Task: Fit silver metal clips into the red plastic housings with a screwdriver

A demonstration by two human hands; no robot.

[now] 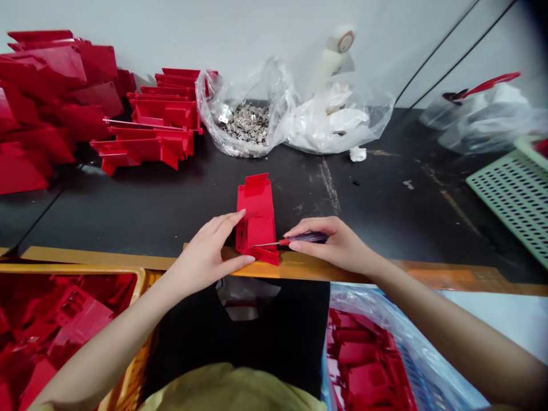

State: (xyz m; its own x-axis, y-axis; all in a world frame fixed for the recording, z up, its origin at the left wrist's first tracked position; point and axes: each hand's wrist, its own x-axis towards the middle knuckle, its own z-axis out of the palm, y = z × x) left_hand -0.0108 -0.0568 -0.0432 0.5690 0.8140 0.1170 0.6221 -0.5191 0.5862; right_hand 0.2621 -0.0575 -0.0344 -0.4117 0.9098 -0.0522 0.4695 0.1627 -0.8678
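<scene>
A red plastic part (261, 228) lies at the table's front edge, its long side pointing away from me. My left hand (205, 251) grips its left side and near corner between thumb and fingers. In my right hand (331, 244) is a screwdriver (310, 237) with a dark handle and red collar, held nearly level. Its thin metal shaft points left, and the tip meets the near end of the red part. What lies right under the tip is too small to make out.
Red parts (154, 120) stand and pile at the back left. Behind the work are a bag of small metal pieces (246, 123) and a bag of white material (342, 117). A green basket (514, 194) stands right. Below the edge are a yellow crate (143, 279) and a plastic-lined bin (385, 305).
</scene>
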